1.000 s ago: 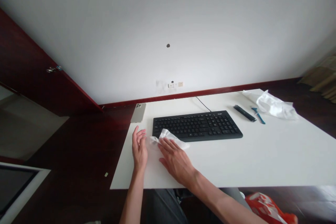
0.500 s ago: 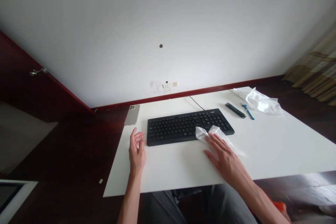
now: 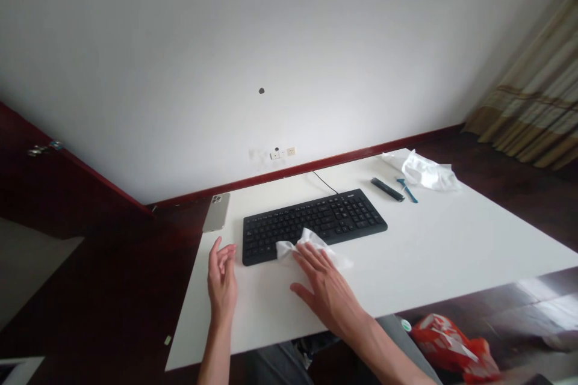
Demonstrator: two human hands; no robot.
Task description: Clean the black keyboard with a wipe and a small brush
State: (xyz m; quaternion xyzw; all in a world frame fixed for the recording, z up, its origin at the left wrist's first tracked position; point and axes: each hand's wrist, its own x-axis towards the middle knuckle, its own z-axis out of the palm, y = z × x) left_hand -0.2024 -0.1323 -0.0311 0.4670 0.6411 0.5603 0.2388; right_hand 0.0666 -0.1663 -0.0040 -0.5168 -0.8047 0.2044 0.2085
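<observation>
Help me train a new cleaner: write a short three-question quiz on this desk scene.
1. Which hand rests on the white wipe?
2. True or false: the smartphone lies to the left of the black keyboard.
3. Fill in the blank: the bag at the lower right of the view is ____.

Key:
1. The right hand
2. True
3. Orange-red
</observation>
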